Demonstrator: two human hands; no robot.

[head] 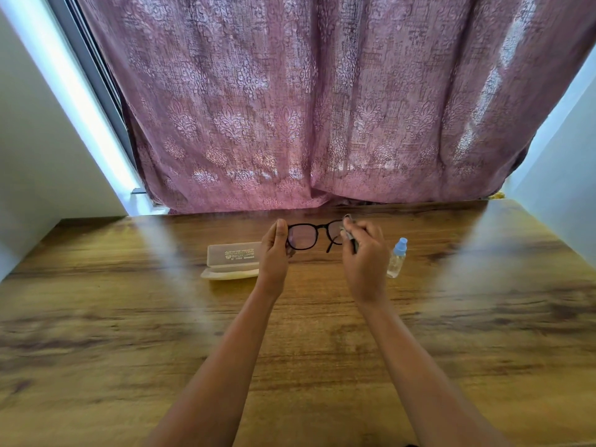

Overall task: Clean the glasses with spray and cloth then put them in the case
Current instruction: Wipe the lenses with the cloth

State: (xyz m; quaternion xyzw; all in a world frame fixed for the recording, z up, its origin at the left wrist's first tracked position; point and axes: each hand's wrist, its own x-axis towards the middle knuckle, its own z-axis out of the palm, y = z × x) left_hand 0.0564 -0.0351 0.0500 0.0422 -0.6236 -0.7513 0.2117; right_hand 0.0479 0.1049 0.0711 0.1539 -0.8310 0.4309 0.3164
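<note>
The left hand [274, 250] pinches the left rim of the black-framed glasses [314, 235], held above the wooden table [129, 317]. The right hand [366, 256] presses a small grey cloth [350, 232] against the other lens. The open translucent case [232, 261] lies just left; the blue-capped spray bottle [397, 258] stands just right.

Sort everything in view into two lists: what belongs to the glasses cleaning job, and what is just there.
Part of the job:
- glasses, held up by the left hand
- cloth, pinched in the right hand at one lens
- spray bottle, standing on the table
- case, open on the table

Just there:
- wooden table
- pink curtain
</note>
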